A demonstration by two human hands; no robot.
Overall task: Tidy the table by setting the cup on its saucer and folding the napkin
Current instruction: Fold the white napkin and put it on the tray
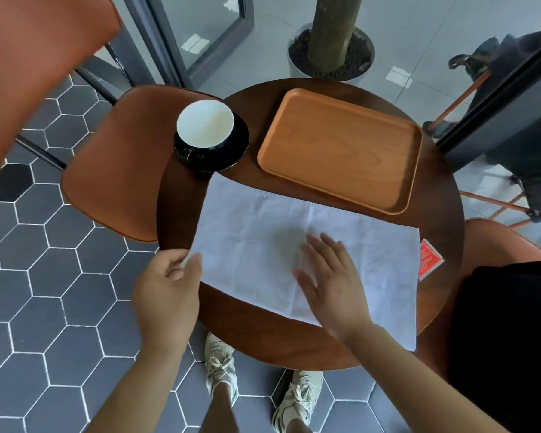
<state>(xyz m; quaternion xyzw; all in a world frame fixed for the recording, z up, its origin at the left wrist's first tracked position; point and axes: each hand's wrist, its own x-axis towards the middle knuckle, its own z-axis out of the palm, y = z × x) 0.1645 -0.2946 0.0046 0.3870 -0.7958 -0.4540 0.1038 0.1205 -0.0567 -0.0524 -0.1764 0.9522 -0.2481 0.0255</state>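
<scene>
A white napkin (341,242) lies spread flat across the near half of the round dark wooden table (431,195). My left hand (169,285) pinches the napkin's near left corner at the table's edge. My right hand (331,279) rests flat on the napkin's middle, fingers spread. At the far left of the table a black cup with a white inside (205,126) stands on a black saucer (235,151), its handle pointing toward me.
An empty wooden tray (341,151) sits at the back right of the table. A small red packet (430,259) lies by the napkin's right edge. Orange chairs (113,164) stand to the left and right. A potted tree trunk (333,32) rises behind the table.
</scene>
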